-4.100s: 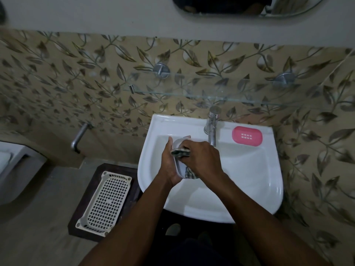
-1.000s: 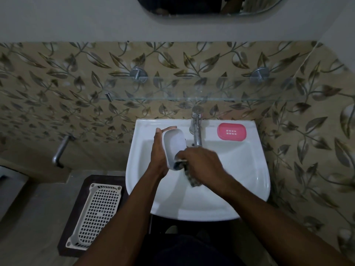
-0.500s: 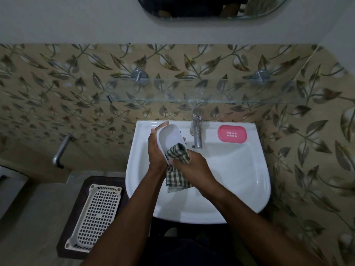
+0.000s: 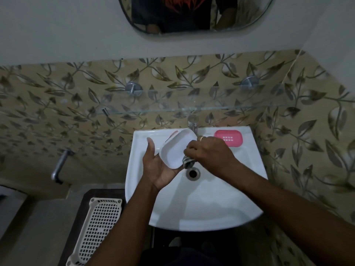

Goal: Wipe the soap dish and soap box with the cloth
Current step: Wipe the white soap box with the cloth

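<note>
Person stands over the white sink (image 4: pixel 192 212), both hands above the bowl.

Left hand (image 4: pixel 157 167): palm up, the white soap box (image 4: pixel 177 151) lying tilted on it, hollow side facing the camera. Thumb is straight and off the box. Fingers run underneath and are mostly hidden; one blurred fingertip shows past the far edge. So the box is carried, not clamped.

Right hand (image 4: pixel 210 155): fingers curled tight around the bunched checked cloth (image 4: pixel 187 162) and pressing it on the box's right edge. Only a small wad of cloth sticks out below the knuckles, just above the drain (image 4: pixel 192 173). There is a ring (image 4: pixel 201 138) on one finger.

The pink soap dish (image 4: pixel 229 138) sits flat on the sink's back rim, right of the tap (image 4: pixel 193 123), partly covered by the right hand's knuckles.

Around: glass shelf (image 4: pixel 192 108) on the leaf-pattern tiles, mirror (image 4: pixel 192 14) above it. A white mesh basket (image 4: pixel 98 227) lies on a dark stand (image 4: pixel 84 196) to the left of the sink, and a metal pipe (image 4: pixel 59 167) comes out of the left wall.
</note>
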Available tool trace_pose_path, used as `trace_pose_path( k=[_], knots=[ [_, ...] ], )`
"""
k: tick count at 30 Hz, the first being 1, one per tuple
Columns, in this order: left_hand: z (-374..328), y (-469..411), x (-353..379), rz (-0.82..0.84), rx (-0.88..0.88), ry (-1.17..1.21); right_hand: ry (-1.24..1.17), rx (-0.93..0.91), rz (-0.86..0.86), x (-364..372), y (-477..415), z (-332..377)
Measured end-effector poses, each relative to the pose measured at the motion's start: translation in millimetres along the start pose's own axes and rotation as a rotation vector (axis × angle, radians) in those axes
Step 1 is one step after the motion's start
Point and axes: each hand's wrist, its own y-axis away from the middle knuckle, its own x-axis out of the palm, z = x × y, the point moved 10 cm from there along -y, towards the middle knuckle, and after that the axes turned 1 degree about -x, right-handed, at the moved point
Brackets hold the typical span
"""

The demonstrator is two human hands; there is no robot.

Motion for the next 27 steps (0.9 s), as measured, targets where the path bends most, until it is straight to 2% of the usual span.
trace_pose_path(
  k=[4,7,12,14,16,18,20,23,27],
  knots=[
    [0,-6,-3,-0.049,0.045,-0.088,-0.114,0.128,0.136,9,4,-1],
    [4,-8,-10,-0.121,0.071,-0.082,-0.346,0.263,0.19,13,8,7],
    [2,-7,-12,-0.175,0.103,-0.154,-0.724,0.438,0.114,21,18,27],
    [0,-6,-13,-0.146,0.103,-0.164,-0.696,0.406,0.099,17,20,24],
    [0,-6,-12,-0.111,0.09,-0.162,-0.471,0.302,0.088,7,18,19],
    [0,-7,-10,-0.079,0.081,-0.161,-0.253,0.295,0.131,4,17,4],
    [-1,-8,-6,-0.06,0.091,-0.167,-0.142,0.334,0.161,7,16,-11],
    [-2,-10,-5,-0.056,0.098,-0.186,-0.203,0.389,0.103,6,18,-13],
    [3,-7,-9,-0.088,0.104,-0.18,-0.496,0.458,0.081,17,27,13]
  ],
)
